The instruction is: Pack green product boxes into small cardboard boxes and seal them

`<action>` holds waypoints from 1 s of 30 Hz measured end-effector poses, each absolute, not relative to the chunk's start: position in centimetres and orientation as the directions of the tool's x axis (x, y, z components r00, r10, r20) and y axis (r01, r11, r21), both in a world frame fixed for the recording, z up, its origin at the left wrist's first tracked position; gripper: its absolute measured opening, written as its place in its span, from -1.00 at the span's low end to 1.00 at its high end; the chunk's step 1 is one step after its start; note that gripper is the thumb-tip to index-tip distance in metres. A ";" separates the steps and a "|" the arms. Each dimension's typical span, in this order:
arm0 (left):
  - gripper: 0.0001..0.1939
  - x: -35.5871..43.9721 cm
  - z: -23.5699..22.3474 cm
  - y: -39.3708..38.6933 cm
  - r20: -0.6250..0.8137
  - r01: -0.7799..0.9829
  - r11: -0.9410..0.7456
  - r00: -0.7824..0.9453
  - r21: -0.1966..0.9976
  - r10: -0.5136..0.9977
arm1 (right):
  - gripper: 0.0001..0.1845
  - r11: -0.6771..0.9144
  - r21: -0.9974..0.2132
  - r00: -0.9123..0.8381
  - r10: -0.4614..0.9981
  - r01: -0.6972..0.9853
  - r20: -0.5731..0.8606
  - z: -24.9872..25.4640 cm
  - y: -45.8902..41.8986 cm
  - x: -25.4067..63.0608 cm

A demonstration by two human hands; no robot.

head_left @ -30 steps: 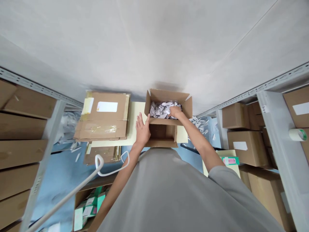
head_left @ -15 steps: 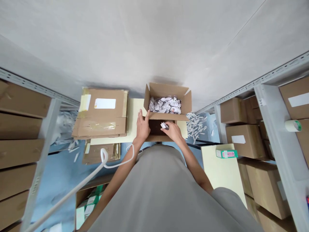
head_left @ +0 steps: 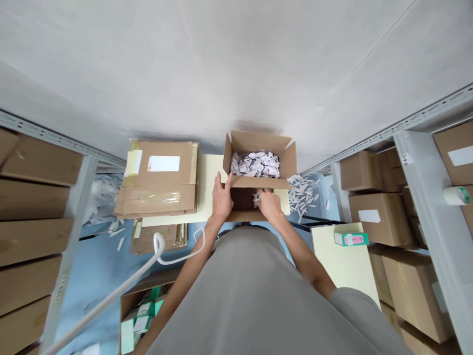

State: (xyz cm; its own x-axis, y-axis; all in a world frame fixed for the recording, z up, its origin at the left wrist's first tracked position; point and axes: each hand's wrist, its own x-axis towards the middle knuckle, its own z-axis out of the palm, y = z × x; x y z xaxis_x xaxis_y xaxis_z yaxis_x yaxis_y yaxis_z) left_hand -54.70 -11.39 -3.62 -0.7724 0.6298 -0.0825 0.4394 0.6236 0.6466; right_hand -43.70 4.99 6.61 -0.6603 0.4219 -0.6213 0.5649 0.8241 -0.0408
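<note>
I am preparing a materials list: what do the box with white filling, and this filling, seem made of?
Box: matte cardboard, apparently, given its plain brown surface and stiff folds. Filling: dull paper, most likely, since it looks crumpled and creased.

– What is borne by the cream tabletop [head_left: 208, 190]?
– Flattened cartons [head_left: 160, 180] are stacked at its left; at its right a paper-filled carton [head_left: 258, 183] is set behind another open carton [head_left: 244, 216]
– And by the cream panel [head_left: 343, 266] at right?
– A green-and-pink box [head_left: 351, 239]; on the blue floor [head_left: 99, 281] a white paper strip [head_left: 121, 243] is seen
</note>
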 end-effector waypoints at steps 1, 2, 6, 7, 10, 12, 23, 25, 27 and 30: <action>0.09 -54.7 -3.7 -11.4 -0.086 0.435 0.626 -0.774 0.647 0.628 | -0.68 0.830 -0.076 -0.694 0.408 0.553 -0.593 7.2 5.4 -44.5; 0.09 -54.8 -3.9 -11.4 -0.090 0.432 0.628 -0.775 0.647 0.626 | -0.68 0.836 -0.113 -0.731 0.395 0.537 -0.557 7.7 5.9 -45.5; 0.10 -54.9 -4.2 -11.4 -0.101 0.431 0.636 -0.774 0.640 0.625 | -0.66 0.870 -0.217 -0.847 0.328 0.444 -0.419 7.4 8.4 -51.4; 0.10 -54.9 -4.2 -11.4 -0.103 0.432 0.638 -0.773 0.637 0.626 | -0.67 0.878 -0.213 -0.855 0.317 0.428 -0.410 6.7 9.1 -53.1; 0.12 -54.8 -4.1 -11.4 -0.109 0.429 0.641 -0.773 0.636 0.625 | -0.58 0.906 -0.187 -0.828 0.241 0.379 -0.507 3.8 10.4 -58.4; 0.12 -54.8 -4.0 -11.4 -0.113 0.426 0.639 -0.771 0.640 0.627 | -0.48 0.913 -0.194 -0.771 0.173 0.359 -0.613 1.7 10.6 -61.2; 0.06 -54.4 -3.4 -12.0 -0.138 0.402 0.644 -0.772 0.651 0.621 | -0.38 0.849 -0.255 -0.721 0.194 0.463 -0.665 -3.1 9.8 -63.3; 0.06 -54.4 -3.3 -11.9 -0.134 0.396 0.639 -0.775 0.659 0.618 | -0.41 0.844 -0.275 -0.745 0.199 0.460 -0.637 -2.7 10.5 -62.6; 0.07 -54.4 -3.3 -11.9 -0.133 0.386 0.634 -0.778 0.670 0.614 | -0.43 0.813 -0.327 -0.782 0.230 0.482 -0.579 -1.7 11.3 -61.3; 0.07 -54.4 -3.2 -11.8 -0.139 0.368 0.622 -0.778 0.691 0.613 | -0.41 0.703 -0.456 -0.821 0.339 0.546 -0.460 1.0 12.2 -58.1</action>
State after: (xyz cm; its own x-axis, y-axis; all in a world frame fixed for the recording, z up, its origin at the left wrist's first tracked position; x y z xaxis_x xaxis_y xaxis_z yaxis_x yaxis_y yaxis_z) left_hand -54.42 -11.79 -3.20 -0.7775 0.6134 -0.1386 0.3676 0.6222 0.6912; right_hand -58.07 12.23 0.98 -0.8207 0.3386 -0.4602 0.5457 0.7032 -0.4558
